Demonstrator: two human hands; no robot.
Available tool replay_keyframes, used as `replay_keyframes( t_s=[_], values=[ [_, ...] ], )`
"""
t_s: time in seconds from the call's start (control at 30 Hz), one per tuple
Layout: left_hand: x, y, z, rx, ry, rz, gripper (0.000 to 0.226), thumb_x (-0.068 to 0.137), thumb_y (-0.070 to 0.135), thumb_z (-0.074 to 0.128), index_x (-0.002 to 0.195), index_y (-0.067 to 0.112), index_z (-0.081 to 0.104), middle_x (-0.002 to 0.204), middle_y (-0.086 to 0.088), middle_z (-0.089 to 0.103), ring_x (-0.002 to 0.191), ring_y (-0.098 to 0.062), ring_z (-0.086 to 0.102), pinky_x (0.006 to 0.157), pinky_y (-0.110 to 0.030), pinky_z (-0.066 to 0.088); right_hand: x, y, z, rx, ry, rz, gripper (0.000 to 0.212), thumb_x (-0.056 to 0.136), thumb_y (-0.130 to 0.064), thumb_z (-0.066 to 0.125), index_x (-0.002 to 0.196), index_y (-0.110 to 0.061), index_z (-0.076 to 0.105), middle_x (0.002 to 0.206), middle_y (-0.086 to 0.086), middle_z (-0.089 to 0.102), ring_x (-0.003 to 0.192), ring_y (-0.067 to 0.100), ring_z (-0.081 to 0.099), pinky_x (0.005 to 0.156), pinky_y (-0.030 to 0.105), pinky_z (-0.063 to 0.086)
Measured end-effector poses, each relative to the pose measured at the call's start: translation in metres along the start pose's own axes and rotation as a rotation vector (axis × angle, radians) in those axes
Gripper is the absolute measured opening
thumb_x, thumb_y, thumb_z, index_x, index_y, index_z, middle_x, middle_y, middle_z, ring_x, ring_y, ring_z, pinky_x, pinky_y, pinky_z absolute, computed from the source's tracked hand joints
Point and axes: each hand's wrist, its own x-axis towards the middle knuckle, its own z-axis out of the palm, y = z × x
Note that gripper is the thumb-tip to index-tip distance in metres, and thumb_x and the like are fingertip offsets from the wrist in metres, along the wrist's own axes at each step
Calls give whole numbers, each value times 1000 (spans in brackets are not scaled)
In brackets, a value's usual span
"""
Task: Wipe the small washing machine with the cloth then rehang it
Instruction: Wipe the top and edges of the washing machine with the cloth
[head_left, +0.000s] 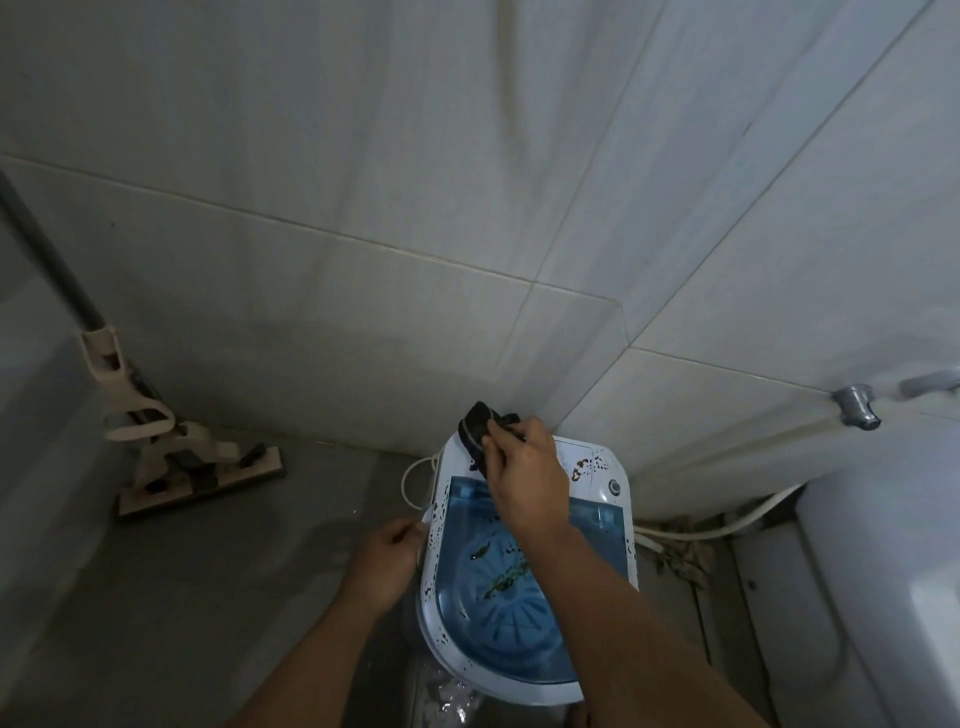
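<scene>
Right hand (524, 467) grips crumpled dark cloth (480, 428) on glossy rounded washing machine (447, 525); left hand (382, 564) clasps its rim.

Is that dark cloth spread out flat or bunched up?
Bunched up. The cloth is crumpled in the right hand at the washer's back edge, with only a small wad showing past the fingers.

Dimly lit tiled corner: large pale grey wall tiles (415, 156) meeting a grey floor (182, 597), with a flat mop (200, 480) leaning at left, a metal wall tap (857, 405) at right, and pale hoses (727, 525) trailing along the wall base.
</scene>
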Motion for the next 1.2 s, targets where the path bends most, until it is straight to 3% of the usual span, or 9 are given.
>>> replay_keyframes(
  t_s=[0.23,0.4,0.53,0.73,0.83,0.9,0.97,1.03,1.2],
  values=[
    [7,-6,2,-24,9,0,26,95,28,53,81,44,68,75,9,69,74,-16,61,77,-35,51,-6,3,4,-177,-104,-41,56,102,-49,51,152,-25,44,134,9,46,115,28,49,76,46,60],
    [6,-5,5,-22,10,9,26,96,25,53,83,43,67,64,10,63,66,-13,56,71,-31,48,2,2,2,-170,-89,-58,52,102,-46,54,148,-21,51,125,12,49,111,31,53,71,45,60],
    [7,-7,2,8,5,18,29,97,19,51,88,40,69,84,2,73,78,-18,65,82,-36,53,6,1,0,-168,-103,-67,51,103,-44,54,147,-20,51,123,12,48,109,31,54,74,45,60],
    [8,-10,0,-157,-24,-30,24,98,7,52,107,13,74,81,-6,77,78,-26,70,72,-37,62,-25,2,2,-138,-154,-157,46,101,-41,57,143,-21,57,117,10,51,99,29,59,70,42,60],
    [-1,-5,-3,-194,-91,17,36,99,2,47,110,30,67,75,13,77,72,-9,74,59,-21,58,-11,0,-11,33,-208,-105,44,102,-40,56,144,-27,57,113,2,50,97,23,61,81,40,58],
    [-3,-4,-4,-189,-118,43,41,100,0,45,113,35,63,78,19,76,73,-1,73,59,-18,57,10,2,-21,88,-157,-38,44,103,-39,54,145,-26,55,110,0,49,93,22,61,83,38,57],
    [-4,-5,-4,-167,-128,59,42,100,1,45,117,36,61,90,13,77,78,-1,74,64,-19,58,27,3,-24,58,-106,4,45,103,-39,54,145,-23,55,113,4,50,95,26,62,82,39,57],
    [-5,-4,-4,-152,-139,61,41,100,2,45,118,36,61,102,5,76,81,-4,74,64,-20,58,32,0,-20,-52,-171,-4,47,104,-44,52,146,-23,53,121,8,47,105,30,59,85,42,57],
    [-3,-3,-4,-134,-145,55,43,101,2,44,110,40,63,99,7,76,80,-9,75,63,-21,58,24,-3,-10,-230,-184,-5,60,100,-60,48,149,-26,45,139,14,36,125,33,41,91,48,54]
  ],
)
